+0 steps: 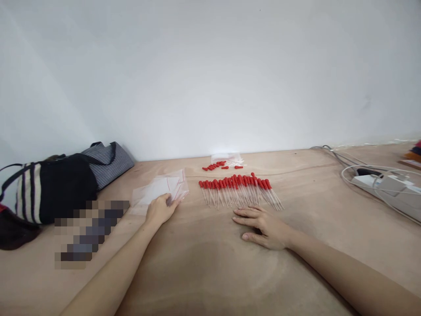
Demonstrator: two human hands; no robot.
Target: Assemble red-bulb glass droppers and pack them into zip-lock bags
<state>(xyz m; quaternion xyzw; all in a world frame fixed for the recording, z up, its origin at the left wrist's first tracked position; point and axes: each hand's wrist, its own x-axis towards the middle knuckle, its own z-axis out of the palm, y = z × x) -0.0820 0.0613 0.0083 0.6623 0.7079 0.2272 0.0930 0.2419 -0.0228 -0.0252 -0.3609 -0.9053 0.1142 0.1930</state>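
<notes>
Clear zip bags (154, 186) with red seal lines lie in an overlapping pile left of centre. At the near right part of that pile, my left hand (161, 210) has its thumb and curled fingers closed on a bag. Glass droppers (230, 193) with red rubber bulbs lie side by side in a row, bulbs away from me and thin tips toward me. My right hand (263, 226) rests on the table just nearer than the tips, fingers spread and holding nothing.
Loose red rubber bulbs (214, 166) and a bag of glass tubes (232, 160) lie near the wall. Black and striped bags (69, 188) stand at left, a pixelated dark object (94, 235) before them. At right are a white power strip (391, 188) and cables (338, 153).
</notes>
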